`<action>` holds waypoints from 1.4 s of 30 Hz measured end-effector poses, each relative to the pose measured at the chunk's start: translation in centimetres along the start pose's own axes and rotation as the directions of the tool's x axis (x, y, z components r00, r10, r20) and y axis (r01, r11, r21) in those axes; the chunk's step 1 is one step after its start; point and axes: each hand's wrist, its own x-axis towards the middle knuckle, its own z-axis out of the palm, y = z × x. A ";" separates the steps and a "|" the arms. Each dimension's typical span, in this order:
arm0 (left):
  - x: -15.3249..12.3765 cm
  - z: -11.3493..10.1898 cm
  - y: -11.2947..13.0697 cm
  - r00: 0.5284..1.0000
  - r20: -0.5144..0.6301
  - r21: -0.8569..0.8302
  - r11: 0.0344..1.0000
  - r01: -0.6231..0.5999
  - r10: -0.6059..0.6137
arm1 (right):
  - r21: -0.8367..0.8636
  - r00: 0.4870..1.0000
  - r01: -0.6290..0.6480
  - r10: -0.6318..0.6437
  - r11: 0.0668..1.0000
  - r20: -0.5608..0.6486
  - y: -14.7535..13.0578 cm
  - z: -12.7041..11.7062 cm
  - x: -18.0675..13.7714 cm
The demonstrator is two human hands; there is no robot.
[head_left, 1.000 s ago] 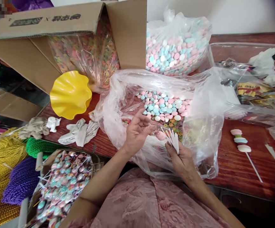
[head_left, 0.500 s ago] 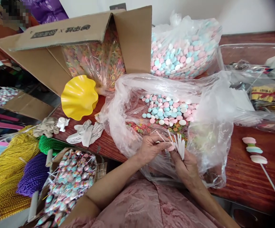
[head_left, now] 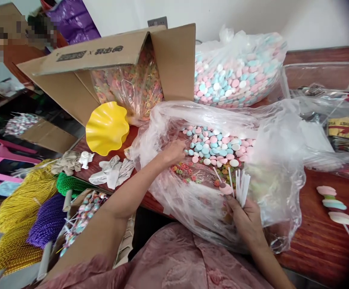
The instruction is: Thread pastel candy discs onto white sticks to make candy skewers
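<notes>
An open clear plastic bag (head_left: 270,160) lies on the wooden table (head_left: 319,241), with pink, blue and white round candies (head_left: 216,145) and small coloured ring candies (head_left: 182,169) inside. My left hand (head_left: 174,151) reaches into the bag, its fingers curled down at the edge of the round candies; what it holds is hidden. My right hand (head_left: 246,214) is closed around a bunch of white sticks (head_left: 241,185), one of which carries a pink candy (head_left: 226,188) at its tip.
A finished candy stick (head_left: 332,204) lies on the table at right. Behind are a tipped cardboard box (head_left: 108,68) with bagged ring candies, a full candy bag (head_left: 237,68) and a yellow wavy bowl (head_left: 107,127). At left are coloured cords (head_left: 23,208) and wrapped lollipops (head_left: 80,218).
My left hand left the sticks and reached forward into the bag to the candies. A pink candy now sits on one stick in my right hand. The view shifted a little.
</notes>
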 end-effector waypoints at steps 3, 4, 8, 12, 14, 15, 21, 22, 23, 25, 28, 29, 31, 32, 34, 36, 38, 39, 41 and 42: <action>0.2 1.3 -0.7 0.999 -0.031 0.044 0.999 -0.007 0.008 | -0.026 0.999 0.035 -0.035 0.999 -0.016 0.2 0.0 -0.3; -0.1 1.6 -0.8 0.997 -0.073 0.010 1.000 -0.003 0.004 | -0.018 0.999 0.040 -0.040 0.999 -0.013 0.3 0.0 -0.4; -1.2 2.3 -0.1 0.985 -0.148 -0.293 0.955 0.042 -0.089 | 0.000 0.999 0.048 -0.048 0.999 0.001 0.5 -0.2 -0.4; -1.2 3.8 1.6 0.993 -0.097 -0.264 0.960 -0.096 0.073 | -0.045 0.996 0.089 -0.090 0.995 -0.024 0.1 -0.1 -0.5; -1.1 4.4 1.9 0.986 -0.114 -0.157 0.978 -0.140 0.123 | -0.057 0.993 0.109 -0.111 0.992 -0.027 -0.4 -0.1 -0.6; -1.1 4.6 1.9 0.984 -0.129 -0.131 0.981 -0.139 0.123 | -0.062 0.992 0.117 -0.119 0.991 -0.028 -0.6 -0.1 -0.7; -1.2 4.6 1.9 0.992 -0.097 -0.199 0.975 -0.104 0.086 | -0.078 0.991 0.130 -0.131 0.988 -0.005 -1.2 -0.1 -0.8; -1.1 4.5 2.1 0.993 -0.092 -0.209 0.974 -0.091 0.073 | -0.077 0.991 0.131 -0.132 0.988 -0.002 -1.2 -0.1 -0.8; -1.1 4.4 2.3 0.995 -0.085 -0.213 0.974 -0.076 0.059 | -0.076 0.991 0.132 -0.133 0.988 -0.003 -1.1 -0.1 -0.8; -1.3 4.1 2.7 0.996 -0.074 -0.209 0.976 -0.055 0.041 | -0.073 0.992 0.128 -0.128 0.989 0.004 -0.9 -0.1 -0.8; -2.1 3.5 3.2 0.993 -0.102 -0.289 0.954 -0.083 0.056 | -0.064 0.994 0.110 -0.109 0.992 0.018 -0.7 -0.2 -0.8; -2.6 3.3 3.3 0.991 -0.118 -0.363 0.927 -0.096 0.056 | -0.062 0.994 0.110 -0.109 0.992 0.020 -0.7 -0.2 -0.8; -3.8 3.0 3.5 0.993 -0.112 -0.566 0.820 -0.088 0.030 | -0.065 0.992 0.128 -0.128 0.990 0.014 -1.0 -0.2 -0.8; -4.5 2.9 3.6 0.997 -0.080 -0.676 0.734 -0.062 0.012 | -0.069 0.990 0.143 -0.142 0.987 0.014 -1.2 -0.2 -0.8; -5.8 2.8 3.9 1.000 0.012 -0.851 0.525 0.010 0.001 | -0.088 0.986 0.167 -0.165 0.982 0.026 -1.6 -0.1 -0.8; -6.9 2.8 4.2 0.999 0.050 -0.936 0.350 0.048 -0.004 | -0.116 0.983 0.180 -0.174 0.977 0.058 -2.1 0.0 -0.8; -7.7 2.9 4.5 0.999 0.011 -0.964 0.267 0.022 -0.042 | -0.145 0.978 0.194 -0.180 0.970 0.101 -2.4 0.1 -0.9; -8.0 3.0 4.6 0.998 -0.016 -0.967 0.254 0.001 -0.067 | -0.154 0.974 0.207 -0.189 0.966 0.124 -2.5 0.1 -1.0; -8.4 3.2 4.9 0.995 -0.051 -0.969 0.245 -0.028 -0.090 | -0.165 0.961 0.246 -0.218 0.955 0.173 -2.7 0.1 -1.1; -8.5 3.4 4.9 0.994 -0.066 -0.970 0.241 -0.043 -0.090 | -0.169 0.952 0.266 -0.231 0.949 0.199 -2.7 0.0 -1.1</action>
